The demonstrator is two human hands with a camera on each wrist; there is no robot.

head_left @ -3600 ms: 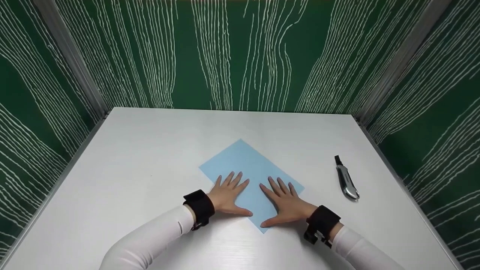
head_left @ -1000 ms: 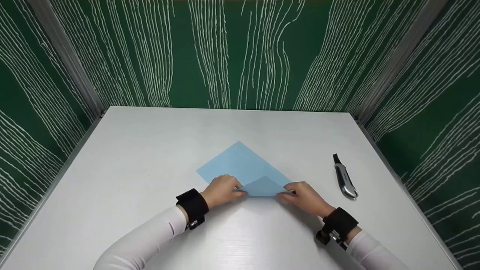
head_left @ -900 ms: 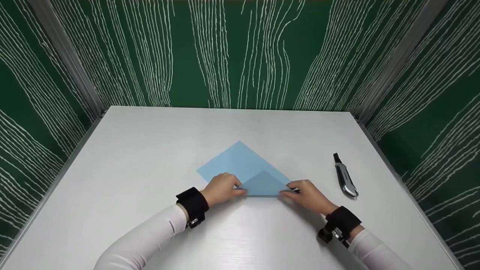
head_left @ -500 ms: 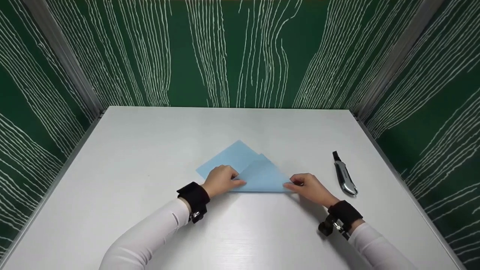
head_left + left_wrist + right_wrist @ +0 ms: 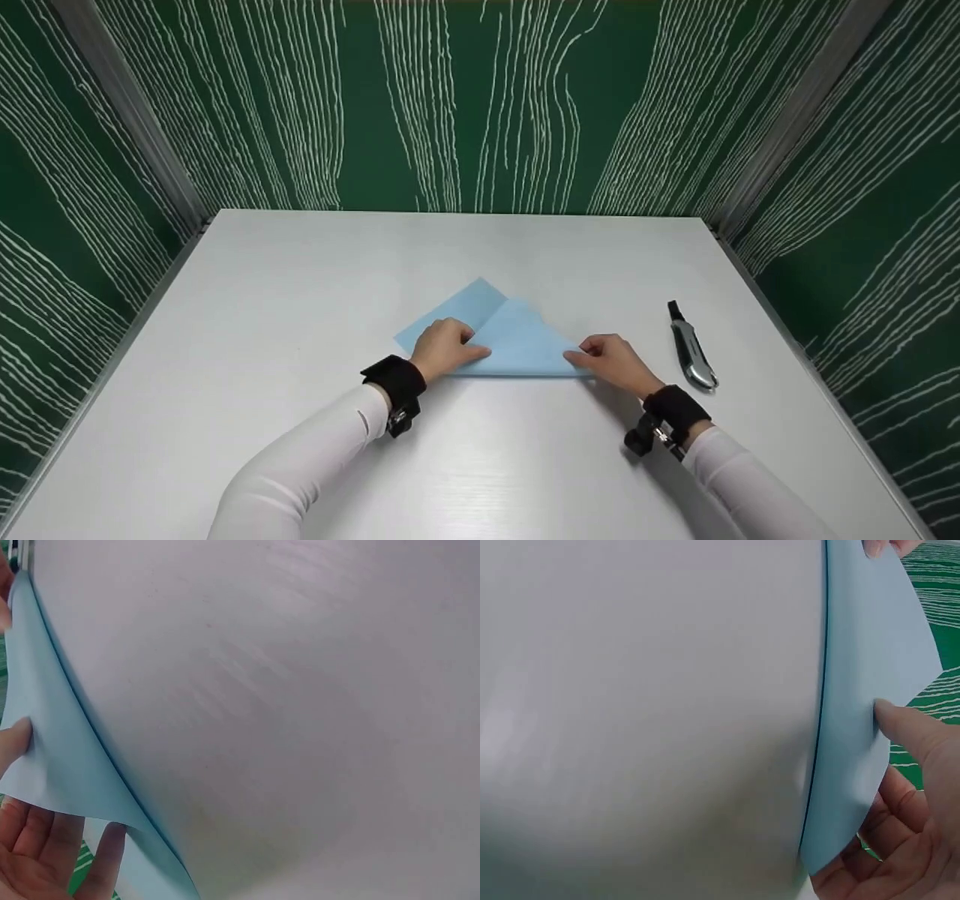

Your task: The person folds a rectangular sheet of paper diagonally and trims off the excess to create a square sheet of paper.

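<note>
A sheet of light blue paper (image 5: pixel 517 345) lies mid-table, its near part folded over toward the far side into a triangular flap. The straight fold faces the person. My left hand (image 5: pixel 444 348) pinches the flap near its left end, thumb on top and fingers beneath. At the other end my right hand (image 5: pixel 616 361) pinches the paper in the same way. In the left wrist view the thumb (image 5: pixel 15 741) presses on the paper (image 5: pixel 60 727). In the right wrist view the thumb (image 5: pixel 900 724) lies on the paper (image 5: pixel 855 712), with curled fingers under its edge.
A utility knife (image 5: pixel 691 352) with a grey and black handle lies to the right of the right hand. The white table (image 5: pixel 315 285) is bounded by green walls (image 5: pixel 375 105) with white wavy lines at the back and sides.
Both hands lay flat on the open sheet, then gripped its near edges and folded the near corner away. Since then the flap has grown and the hands have spread slightly apart, moving away from the person.
</note>
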